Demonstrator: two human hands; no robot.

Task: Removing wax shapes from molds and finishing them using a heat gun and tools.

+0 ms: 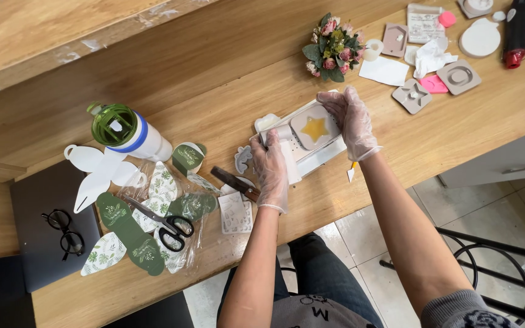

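Observation:
Both my hands wear thin clear gloves. My left hand (271, 167) rests on the near left end of a white rectangular tray (320, 159) on the wooden table, over a white paper towel. My right hand (352, 118) grips the tray's far right side. On the tray lies a grey silicone mould (305, 121) with a yellow star-shaped filling (315, 128). A knife with a dark blade (232, 180) lies just left of my left hand.
Left of the tray lie black scissors (165, 223), green and white leaf-patterned paper cutouts (130, 234), a white bottle with a green lid (126, 132), black glasses (65, 232) on a dark laptop. Pink artificial flowers (332, 48), more grey moulds (459, 76) and a black bottle (516, 30) are at the far right.

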